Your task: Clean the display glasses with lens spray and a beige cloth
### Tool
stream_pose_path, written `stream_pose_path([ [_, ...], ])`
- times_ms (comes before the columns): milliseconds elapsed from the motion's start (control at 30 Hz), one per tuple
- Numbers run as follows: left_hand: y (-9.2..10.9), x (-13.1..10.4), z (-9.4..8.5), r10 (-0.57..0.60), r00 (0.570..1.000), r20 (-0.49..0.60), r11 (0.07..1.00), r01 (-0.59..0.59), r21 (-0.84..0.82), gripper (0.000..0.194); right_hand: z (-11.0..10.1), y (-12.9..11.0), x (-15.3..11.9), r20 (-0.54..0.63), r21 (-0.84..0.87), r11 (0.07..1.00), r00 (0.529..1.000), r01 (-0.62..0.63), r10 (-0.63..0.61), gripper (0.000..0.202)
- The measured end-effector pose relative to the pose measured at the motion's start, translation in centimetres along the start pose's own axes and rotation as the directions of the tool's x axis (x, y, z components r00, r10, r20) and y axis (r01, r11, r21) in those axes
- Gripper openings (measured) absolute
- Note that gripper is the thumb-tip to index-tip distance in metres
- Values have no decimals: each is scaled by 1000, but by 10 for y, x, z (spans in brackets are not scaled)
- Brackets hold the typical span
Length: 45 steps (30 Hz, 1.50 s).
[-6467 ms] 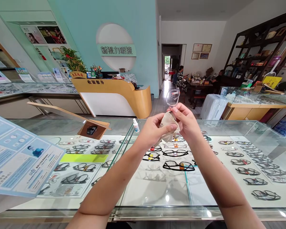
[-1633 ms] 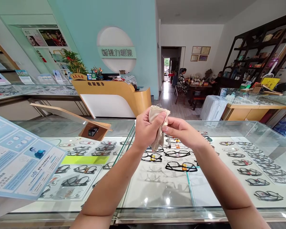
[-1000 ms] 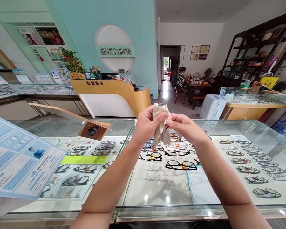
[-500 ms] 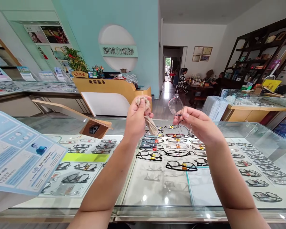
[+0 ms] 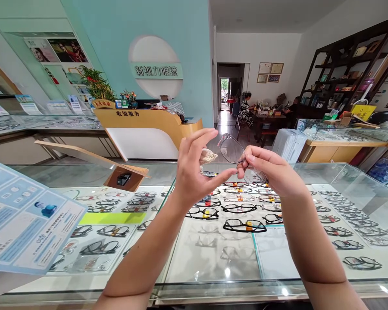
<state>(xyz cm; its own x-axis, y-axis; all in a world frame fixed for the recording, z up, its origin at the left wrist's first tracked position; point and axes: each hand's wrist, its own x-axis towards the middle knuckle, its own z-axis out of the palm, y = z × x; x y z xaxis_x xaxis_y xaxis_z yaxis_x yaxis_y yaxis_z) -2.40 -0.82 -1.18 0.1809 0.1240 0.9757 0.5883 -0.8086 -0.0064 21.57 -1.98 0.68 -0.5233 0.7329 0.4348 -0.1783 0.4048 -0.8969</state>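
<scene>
A pair of thin-rimmed eyeglasses (image 5: pixel 231 150) is in my right hand (image 5: pixel 273 170), pinched between thumb and fingers near the middle of the frame. One lens stands up to the left of the fingers, and the other hangs below them. My left hand (image 5: pixel 194 170) is just left of the glasses, its thumb and forefinger spread wide towards the near lens. A crumpled beige cloth (image 5: pixel 208 156) shows on its palm side, held by the other fingers, which are partly hidden. Both hands are above the glass display case (image 5: pixel 210 273).
Rows of spectacle frames (image 5: pixel 245 225) lie inside the case. At left are a blue printed leaflet (image 5: pixel 29 219) and a tilted wooden-edged mirror (image 5: pixel 80 153). Farther back stand a yellow-and-white counter (image 5: pixel 142 137) and two people at a dark table (image 5: pixel 268 116).
My left hand has opened its thumb and forefinger and moved right, closer to the glasses, with the cloth drawn into the palm. The glasses have turned and tilted in my right hand.
</scene>
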Motion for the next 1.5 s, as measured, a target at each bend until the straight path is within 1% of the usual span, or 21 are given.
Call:
stream_pose_path([
  [100,1,0,-2,25,999,33,999,-26,27,74,0,-4,-1,41,-47,999,999,-12,14,30],
  [233,5,1,-3,53,998,21,997,-54,48,61,2,-7,-1,53,-119,993,998,-18,25,31],
  [467,3,2,-4,113,993,16,992,-114,54,68,6,-11,-7,40,-234,972,999,-13,23,34],
  [533,2,1,-3,133,991,-23,990,-132,59,67,8,-11,-9,-10,-319,947,1000,24,-29,33],
  [600,1,1,-4,112,991,-71,992,-107,71,67,9,-10,-9,-149,-402,908,970,119,-194,22],
  [633,1,1,-4,91,990,-107,994,-83,77,68,9,-9,-9,-240,-444,877,918,185,-315,17],
  [667,1,1,-5,66,986,-150,995,-54,81,68,9,-8,-8,-331,-487,837,835,249,-440,14],
  [733,1,0,-7,1,970,-242,997,18,77,65,8,-5,-6,-460,-585,745,626,320,-630,12],
  [767,2,0,-8,-33,958,-284,996,54,66,63,8,-4,-4,-495,-635,703,531,320,-688,12],
  [800,2,0,-9,-75,946,-316,994,95,48,60,7,-3,-3,-514,-676,671,457,306,-726,12],
  [833,2,0,-10,-119,934,-338,990,135,26,58,7,-2,-2,-524,-704,649,406,288,-748,13],
  [867,2,0,-11,-154,922,-356,986,167,6,57,6,-1,-1,-529,-718,639,381,275,-758,14],
  [933,2,1,-12,-194,903,-383,979,205,-11,55,8,0,0,-527,-714,640,383,285,-759,21],
  [1067,2,2,-15,-220,887,-406,971,239,-5,50,15,1,-2,-455,-710,650,527,272,-718,40],
  [1133,2,2,-16,-243,884,-400,966,258,-15,50,20,0,-4,-414,-747,626,580,225,-702,39],
  [1200,2,2,-17,-259,885,-387,961,276,-11,51,27,-1,-6,-388,-785,591,596,186,-703,20],
  [1233,3,2,-18,-264,886,-380,959,284,-4,52,30,-2,-8,-371,-805,568,599,173,-709,20],
  [1300,4,2,-19,-268,889,-371,956,292,11,53,37,-3,-10,-328,-841,519,617,154,-715,45],
  [1333,5,2,-20,-267,891,-367,956,294,20,53,41,-4,-10,-308,-856,497,631,144,-712,51],
  [1400,6,3,-21,-261,896,-359,956,292,36,53,45,-3,-11,-280,-873,470,652,133,-705,51],
  [1500,6,3,-21,-257,898,-356,954,295,58,52,49,-2,-11,-275,-880,458,653,124,-706,46],
])
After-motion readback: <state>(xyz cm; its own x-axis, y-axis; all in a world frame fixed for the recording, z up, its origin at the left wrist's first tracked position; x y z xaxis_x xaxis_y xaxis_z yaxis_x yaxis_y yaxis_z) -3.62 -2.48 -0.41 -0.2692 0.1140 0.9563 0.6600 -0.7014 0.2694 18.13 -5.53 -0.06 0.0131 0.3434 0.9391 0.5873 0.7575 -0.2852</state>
